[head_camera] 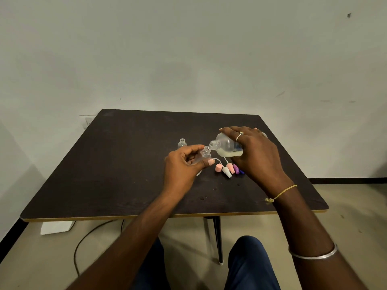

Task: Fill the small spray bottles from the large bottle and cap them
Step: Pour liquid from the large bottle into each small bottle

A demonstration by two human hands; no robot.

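Hands mid-pour, caps beneath, spare btl behind

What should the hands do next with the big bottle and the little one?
Probably tip the large bottle a bit more. The right hand holds it on its side, mouth right at the open neck of the small bottle in the left hand, but the milky liquid lies low in its belly, short of the mouth.

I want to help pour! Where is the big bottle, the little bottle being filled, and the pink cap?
big bottle [225,144], head view, on its clear shoulder.
little bottle being filled [206,153], head view, on its neck.
pink cap [218,168], head view, on its side.
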